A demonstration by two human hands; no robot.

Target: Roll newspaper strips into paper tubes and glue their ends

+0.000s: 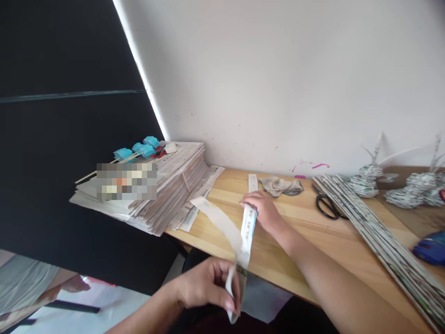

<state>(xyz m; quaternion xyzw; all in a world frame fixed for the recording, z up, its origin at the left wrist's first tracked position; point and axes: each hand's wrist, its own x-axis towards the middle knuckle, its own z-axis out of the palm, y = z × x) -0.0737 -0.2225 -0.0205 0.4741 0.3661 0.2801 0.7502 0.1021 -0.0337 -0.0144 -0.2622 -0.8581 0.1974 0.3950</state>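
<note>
Left hand (205, 285): held in front of the table (224, 188) edge, its grip clamped, thumb against fingers, on a pale paper strip (217, 217).
Pale strip: doubled over at the fingers, its long free part curving up and away to the left above the wood.
Right hand (264, 211): palm down, fingers bent over a printed strip (248, 229) lying on the table; I cannot tell if its grip is closed, as the thumb is hidden.
Newspaper stack (181, 183): to the left, tall and uneven, blue bundles (146, 150) on top.
Cloth (280, 185): crumpled near the wall (278, 83), just beyond the right hand.
Scissors (328, 215): black-handled, partly under a bunch of thin paper rods (378, 246).
Woven paper pieces (365, 181): at the far right.
</note>
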